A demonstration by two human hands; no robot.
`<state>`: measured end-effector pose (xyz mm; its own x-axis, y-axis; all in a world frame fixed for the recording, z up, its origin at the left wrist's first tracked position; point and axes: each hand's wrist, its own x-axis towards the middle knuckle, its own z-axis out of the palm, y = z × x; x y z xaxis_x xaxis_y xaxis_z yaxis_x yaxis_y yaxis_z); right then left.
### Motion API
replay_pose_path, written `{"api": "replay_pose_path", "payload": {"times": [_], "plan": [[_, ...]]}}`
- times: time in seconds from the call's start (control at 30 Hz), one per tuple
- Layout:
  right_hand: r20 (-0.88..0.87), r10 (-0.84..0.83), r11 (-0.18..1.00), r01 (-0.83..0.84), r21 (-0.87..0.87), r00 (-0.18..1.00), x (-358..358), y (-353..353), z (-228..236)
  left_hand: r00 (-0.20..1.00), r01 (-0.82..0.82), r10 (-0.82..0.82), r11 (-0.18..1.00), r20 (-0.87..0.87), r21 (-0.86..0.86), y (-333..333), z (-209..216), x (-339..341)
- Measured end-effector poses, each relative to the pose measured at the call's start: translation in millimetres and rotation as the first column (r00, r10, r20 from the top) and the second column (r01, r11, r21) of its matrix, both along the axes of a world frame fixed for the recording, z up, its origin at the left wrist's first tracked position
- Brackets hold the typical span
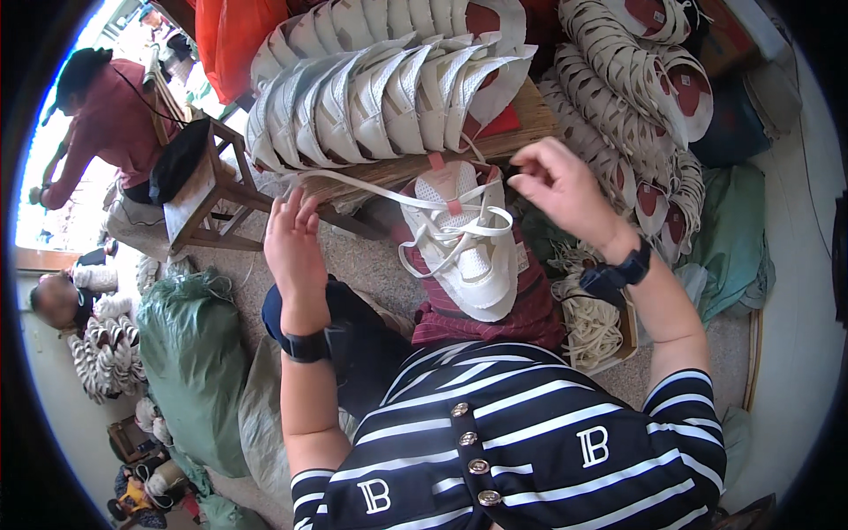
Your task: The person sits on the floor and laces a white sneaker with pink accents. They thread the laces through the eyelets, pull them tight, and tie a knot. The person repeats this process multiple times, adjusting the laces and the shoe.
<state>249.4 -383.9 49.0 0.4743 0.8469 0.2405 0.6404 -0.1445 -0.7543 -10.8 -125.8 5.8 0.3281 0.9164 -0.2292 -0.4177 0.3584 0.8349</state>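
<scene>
A white shoe upper (pixel 484 287) with a pink tongue tab lies toe toward me on a maroon striped cloth (pixel 442 323). Its white shoelace (pixel 371 187) is partly threaded, with loose loops over the tongue. One length stretches left to my left hand (pixel 296 252), which is raised beside the upper with its fingertips closed on the lace. To the upper's right, my right hand (pixel 565 190) is up in the air, its thumb and fingers drawn together. Whatever sits between those fingertips is too small to make out.
Rows of nested white uppers (pixel 353 106) rest on a wooden bench (pixel 530 115) ahead. More stacked uppers (pixel 609 97) stand at right, above a box of laces (pixel 592 327). Green sacks (pixel 194 353) lie at left. A person in red (pixel 115 115) sits beyond a wooden chair (pixel 208 190).
</scene>
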Motion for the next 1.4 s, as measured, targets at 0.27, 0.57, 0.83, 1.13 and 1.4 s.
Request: {"api": "replay_pose_path", "payload": {"times": [0.27, 0.57, 0.83, 1.13, 1.4], "plan": [[0.371, 0.255, 0.967, -0.24, -0.087, 0.893, -9.8, 42.0, -8.2, 0.877, 0.38, 0.019, 0.587, -0.481, 0.715, -83.6, -7.8, 26.8], [0.641, 0.148, 0.985, -0.174, -0.023, 0.754, -19.7, 22.7, 2.6, 0.74, 0.659, -0.065, 0.265, -0.669, 0.704, -115.5, 7.2, 34.0], [0.851, -0.1, 0.993, 0.111, 0.049, 0.516, 41.2, -14.2, 2.7, 0.514, 0.83, -0.813, 0.552, -0.273, -0.08, -92.0, 24.8, 18.6], [0.844, -0.276, 0.922, 0.376, 0.096, 0.461, 81.7, -57.7, 13.9, 0.821, 0.57, -0.465, 0.696, -0.331, 0.435, -82.9, 3.0, 26.8], [0.859, -0.269, 0.924, 0.37, 0.101, 0.435, 87.1, -60.0, 24.0, 0.623, 0.777, -0.486, 0.471, -0.613, 0.417, -72.1, 17.5, 23.4]]}}
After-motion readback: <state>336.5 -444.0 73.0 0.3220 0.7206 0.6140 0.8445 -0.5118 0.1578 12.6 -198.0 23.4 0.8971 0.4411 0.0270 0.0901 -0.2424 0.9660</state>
